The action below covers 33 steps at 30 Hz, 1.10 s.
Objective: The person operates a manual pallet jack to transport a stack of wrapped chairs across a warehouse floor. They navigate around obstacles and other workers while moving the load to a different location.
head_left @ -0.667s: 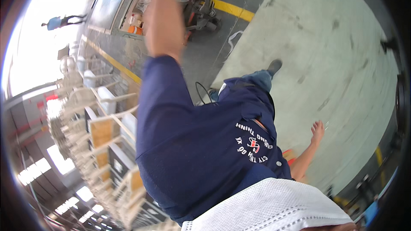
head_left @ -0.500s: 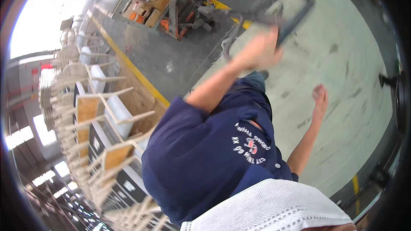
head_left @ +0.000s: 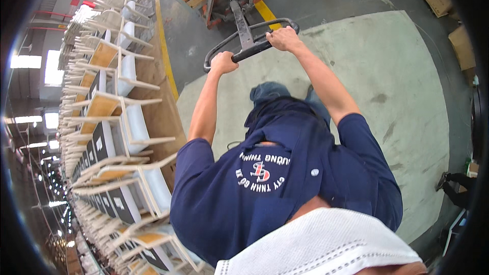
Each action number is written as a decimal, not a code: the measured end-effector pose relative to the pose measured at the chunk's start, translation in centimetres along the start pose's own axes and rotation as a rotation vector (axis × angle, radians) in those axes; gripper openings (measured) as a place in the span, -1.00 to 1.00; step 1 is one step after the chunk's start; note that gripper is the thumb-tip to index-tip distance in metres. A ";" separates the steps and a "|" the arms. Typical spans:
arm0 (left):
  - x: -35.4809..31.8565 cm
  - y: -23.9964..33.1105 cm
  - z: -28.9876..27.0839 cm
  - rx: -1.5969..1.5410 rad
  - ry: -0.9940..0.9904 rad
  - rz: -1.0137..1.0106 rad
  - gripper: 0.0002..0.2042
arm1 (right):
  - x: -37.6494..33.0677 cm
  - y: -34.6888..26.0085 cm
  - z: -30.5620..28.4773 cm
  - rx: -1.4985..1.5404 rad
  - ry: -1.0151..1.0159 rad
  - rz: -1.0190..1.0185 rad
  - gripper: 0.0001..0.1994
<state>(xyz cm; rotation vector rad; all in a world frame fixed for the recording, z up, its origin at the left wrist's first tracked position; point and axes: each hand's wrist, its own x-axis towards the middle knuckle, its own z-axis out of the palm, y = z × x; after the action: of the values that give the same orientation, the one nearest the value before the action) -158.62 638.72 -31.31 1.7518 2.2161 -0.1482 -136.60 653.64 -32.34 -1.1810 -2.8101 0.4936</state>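
Left hand (head_left: 224,62) and right hand (head_left: 285,38) both have fingers clamped around the looped pallet jack handle (head_left: 248,46), held far ahead above the concrete floor (head_left: 387,81). Stacked white-framed chairs (head_left: 117,117) line the left.

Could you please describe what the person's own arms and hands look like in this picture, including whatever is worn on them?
Both the left hand and the right hand are bare: no gloves, and no rings or watch that I can make out. The forearms are bare too. Short dark navy sleeves of a work shirt cover only the upper arms.
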 end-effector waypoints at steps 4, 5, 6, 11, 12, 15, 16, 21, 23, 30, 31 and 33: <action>1.6 5.8 2.0 -0.018 0.068 -0.118 -0.69 | -1.8 5.3 -0.3 -0.036 -0.004 -0.090 -0.43; 1.4 7.1 1.3 -0.011 0.074 -0.122 -0.69 | -2.3 6.0 -0.9 -0.021 0.010 -0.098 -0.43; 0.8 8.8 1.2 -0.015 0.078 -0.137 -0.69 | -3.3 7.1 -1.3 -0.031 0.003 -0.097 -0.43; -1.5 17.3 2.1 -0.035 0.088 -0.197 -0.70 | -7.1 13.0 -2.6 -0.032 0.010 -0.148 -0.45; -2.0 18.9 2.3 -0.041 0.094 -0.204 -0.70 | -7.8 14.1 -2.8 -0.037 0.004 -0.164 -0.45; -3.4 22.9 4.6 -0.027 0.113 -0.241 -0.71 | -11.3 16.9 -3.3 -0.025 -0.028 -0.170 -0.46; -3.9 24.0 5.0 -0.021 0.119 -0.241 -0.71 | -12.4 17.5 -3.7 -0.028 -0.038 -0.167 -0.46; -7.5 27.3 6.4 -0.053 0.131 -0.227 -0.73 | -17.8 18.1 -4.3 -0.065 -0.035 -0.149 -0.48; -9.9 27.9 7.7 -0.050 0.143 -0.229 -0.72 | -20.6 17.5 -3.6 -0.075 -0.022 -0.181 -0.47; -17.0 28.9 11.0 -0.045 0.145 -0.195 -0.71 | -28.0 15.7 -1.0 -0.102 0.023 -0.156 -0.42; -18.1 29.5 11.1 -0.070 0.129 -0.182 -0.71 | -29.3 15.4 -1.5 -0.105 0.016 -0.145 -0.42; -20.9 31.1 11.8 -0.093 0.142 -0.198 -0.72 | -32.6 15.2 -1.8 -0.106 -0.013 -0.114 -0.42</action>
<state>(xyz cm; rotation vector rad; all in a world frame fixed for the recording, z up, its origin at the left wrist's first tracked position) -122.28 623.71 -32.70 1.5370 2.4538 0.0367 -102.87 641.10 -32.99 -1.0290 -2.9270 0.3506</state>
